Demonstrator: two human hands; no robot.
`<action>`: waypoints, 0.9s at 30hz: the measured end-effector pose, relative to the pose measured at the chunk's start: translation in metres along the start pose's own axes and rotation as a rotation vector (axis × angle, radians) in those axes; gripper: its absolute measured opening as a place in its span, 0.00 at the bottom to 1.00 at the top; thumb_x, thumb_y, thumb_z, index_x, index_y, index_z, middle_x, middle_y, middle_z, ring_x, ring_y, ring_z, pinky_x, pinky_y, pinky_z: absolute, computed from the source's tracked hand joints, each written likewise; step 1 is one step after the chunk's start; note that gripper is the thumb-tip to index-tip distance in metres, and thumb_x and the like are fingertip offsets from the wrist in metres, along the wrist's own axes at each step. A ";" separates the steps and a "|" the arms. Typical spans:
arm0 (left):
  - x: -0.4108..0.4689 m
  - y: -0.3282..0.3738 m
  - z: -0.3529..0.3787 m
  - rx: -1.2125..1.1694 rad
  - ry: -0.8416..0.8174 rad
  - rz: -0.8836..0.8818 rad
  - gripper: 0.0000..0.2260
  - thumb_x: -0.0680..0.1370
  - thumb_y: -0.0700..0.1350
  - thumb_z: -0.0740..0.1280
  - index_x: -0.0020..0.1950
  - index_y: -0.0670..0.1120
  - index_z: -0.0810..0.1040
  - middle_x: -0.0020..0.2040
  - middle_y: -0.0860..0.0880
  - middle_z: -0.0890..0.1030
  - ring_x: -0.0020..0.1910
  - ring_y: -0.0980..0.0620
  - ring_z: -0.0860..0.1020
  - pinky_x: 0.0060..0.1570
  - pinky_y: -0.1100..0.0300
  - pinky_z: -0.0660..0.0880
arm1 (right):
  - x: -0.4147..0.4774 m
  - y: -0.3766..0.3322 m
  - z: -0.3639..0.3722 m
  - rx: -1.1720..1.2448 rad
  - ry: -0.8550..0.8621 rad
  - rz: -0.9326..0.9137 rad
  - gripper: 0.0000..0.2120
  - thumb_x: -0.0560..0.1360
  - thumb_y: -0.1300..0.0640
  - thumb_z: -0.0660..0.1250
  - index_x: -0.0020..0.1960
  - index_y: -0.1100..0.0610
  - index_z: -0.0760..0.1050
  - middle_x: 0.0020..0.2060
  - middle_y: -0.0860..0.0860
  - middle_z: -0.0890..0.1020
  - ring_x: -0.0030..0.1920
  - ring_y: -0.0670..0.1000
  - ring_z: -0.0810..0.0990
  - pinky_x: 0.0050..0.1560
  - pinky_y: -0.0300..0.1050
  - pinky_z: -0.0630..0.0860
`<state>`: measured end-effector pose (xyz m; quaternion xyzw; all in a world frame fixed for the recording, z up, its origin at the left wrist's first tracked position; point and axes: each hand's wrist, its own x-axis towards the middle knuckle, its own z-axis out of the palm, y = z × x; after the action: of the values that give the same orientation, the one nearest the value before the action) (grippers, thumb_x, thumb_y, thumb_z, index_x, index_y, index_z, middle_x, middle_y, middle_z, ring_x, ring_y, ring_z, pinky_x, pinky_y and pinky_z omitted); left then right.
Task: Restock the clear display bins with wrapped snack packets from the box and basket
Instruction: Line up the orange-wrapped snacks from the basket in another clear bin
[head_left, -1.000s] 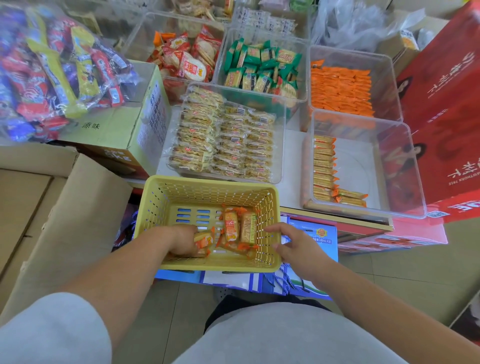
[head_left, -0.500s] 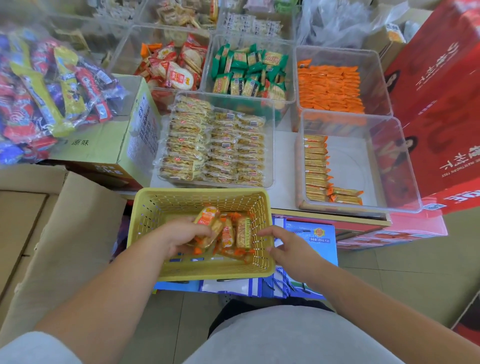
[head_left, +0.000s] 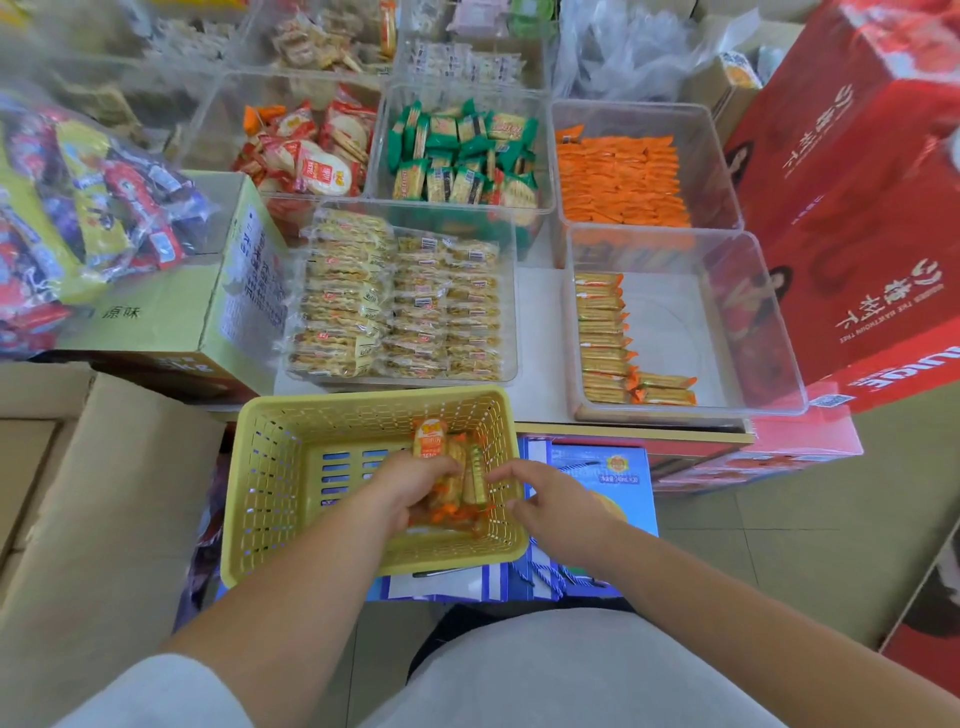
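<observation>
A yellow plastic basket stands in front of me with orange-and-gold wrapped snack packets piled in its right half. My left hand is inside the basket and grips a bunch of those packets, one sticking up above the fingers. My right hand rests at the basket's right rim, fingers loosely curled toward the packets and holding nothing. Beyond the basket to the right, a clear display bin holds one row of the same gold packets along its left wall.
More clear bins behind hold pale cracker packs, green packets, orange packets and red-white packets. A green carton carrying a bag of mixed sweets stands at the left, red boxes at the right, a cardboard box flap at the lower left.
My left hand has closed on a bunch of packets in the basket, lifted them and shifted right toward my right hand. The right hand has stayed at the basket's rim.
</observation>
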<state>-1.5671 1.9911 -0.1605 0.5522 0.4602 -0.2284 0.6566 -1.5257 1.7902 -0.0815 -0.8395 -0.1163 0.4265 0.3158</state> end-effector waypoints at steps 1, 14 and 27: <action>-0.003 0.000 -0.001 -0.001 0.000 0.000 0.12 0.76 0.42 0.75 0.57 0.42 0.79 0.38 0.45 0.88 0.34 0.47 0.87 0.28 0.57 0.80 | -0.001 0.000 0.000 0.006 -0.002 -0.001 0.14 0.83 0.55 0.61 0.59 0.35 0.75 0.32 0.41 0.71 0.17 0.44 0.64 0.18 0.33 0.62; -0.112 -0.011 -0.029 -0.737 -0.224 0.243 0.16 0.70 0.41 0.73 0.56 0.39 0.86 0.53 0.37 0.86 0.46 0.42 0.86 0.44 0.45 0.85 | -0.002 -0.009 -0.007 0.001 0.277 -0.202 0.28 0.75 0.38 0.68 0.74 0.38 0.65 0.67 0.39 0.71 0.67 0.42 0.70 0.66 0.45 0.71; -0.135 0.013 0.069 -0.590 -0.178 0.333 0.22 0.70 0.40 0.77 0.63 0.38 0.81 0.58 0.32 0.83 0.53 0.36 0.85 0.49 0.39 0.82 | -0.014 -0.004 -0.081 0.593 -0.133 -0.141 0.08 0.81 0.54 0.67 0.49 0.56 0.83 0.42 0.53 0.87 0.43 0.53 0.86 0.43 0.41 0.80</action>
<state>-1.5962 1.9019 -0.0403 0.3838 0.3510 -0.0226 0.8538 -1.4695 1.7517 -0.0351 -0.6711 -0.0652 0.4728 0.5673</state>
